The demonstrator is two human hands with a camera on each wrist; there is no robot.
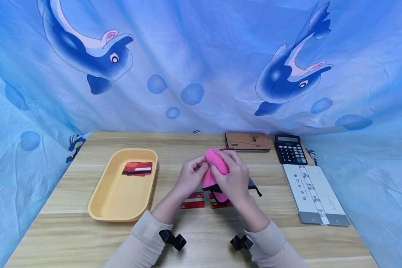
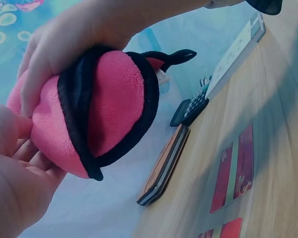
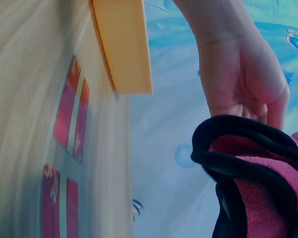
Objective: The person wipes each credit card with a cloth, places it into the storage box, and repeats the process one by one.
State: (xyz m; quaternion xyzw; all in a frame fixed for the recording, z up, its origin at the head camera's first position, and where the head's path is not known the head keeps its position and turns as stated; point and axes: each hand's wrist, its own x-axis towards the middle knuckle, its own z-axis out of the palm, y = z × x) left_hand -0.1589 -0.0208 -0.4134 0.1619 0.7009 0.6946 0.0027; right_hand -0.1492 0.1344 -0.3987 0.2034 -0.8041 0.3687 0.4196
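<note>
"Pink fabric, black-edged (image 1: 206,180): where?"

"Raised above the wooden table (image 1: 204,242), pinched by the left hand (image 1: 190,175), gripped by the right hand (image 1: 234,176)."

"And below?"

"Red cards (image 1: 192,201) lying flat. Farther, a brown wallet (image 1: 246,140); behind everything, a blue dolphin curtain (image 1: 221,48)."

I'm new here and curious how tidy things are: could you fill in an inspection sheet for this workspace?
Surface: wood-patterned table.
Job's things: pink plush item with black edging, raised off the table; two red cards lying on the table nearby.
Clutter: yellow tray on the left, with cards inside; brown case toward the back; calculator and white-and-grey booklet on the right.
Grips: left grip and right grip, bare hands, both hold the pink plush item.
Cables: nothing seen.
Surroundings: blue curtain printed with dolphins.
</note>
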